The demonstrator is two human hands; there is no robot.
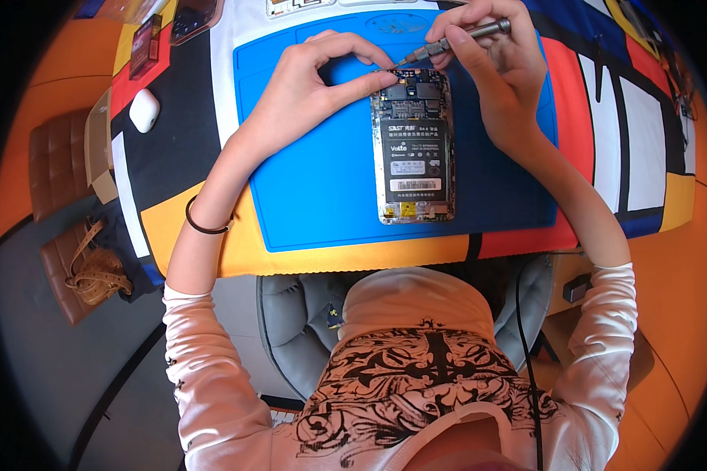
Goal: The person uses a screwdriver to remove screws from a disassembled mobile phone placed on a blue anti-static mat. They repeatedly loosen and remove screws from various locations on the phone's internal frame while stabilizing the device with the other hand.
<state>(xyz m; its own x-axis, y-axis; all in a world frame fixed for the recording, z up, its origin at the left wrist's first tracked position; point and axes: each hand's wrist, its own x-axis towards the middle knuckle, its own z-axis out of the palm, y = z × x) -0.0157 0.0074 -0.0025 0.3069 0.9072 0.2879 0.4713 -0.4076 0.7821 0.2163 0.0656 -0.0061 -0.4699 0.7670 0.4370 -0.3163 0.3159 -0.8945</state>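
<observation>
An opened smartphone (415, 159) lies on a blue work mat (312, 176), its circuit board (412, 92) bare at the far end and a black battery below it. My right hand (495, 65) grips a metal precision screwdriver (430, 50), tilted, with its tip down at the phone's far left corner. Thumb and forefinger of my left hand (330, 76) meet the same corner, close around the screwdriver's tip. Whether a small part sits between those fingers cannot be seen.
A white earbud case (144, 110), a small dark box (146, 47) and another phone (195, 20) lie on the colour-block tablecloth (177, 118) at the left. Parts of further phone pieces (300, 5) show past the mat's far edge. A black cable (524, 341) hangs at my right side.
</observation>
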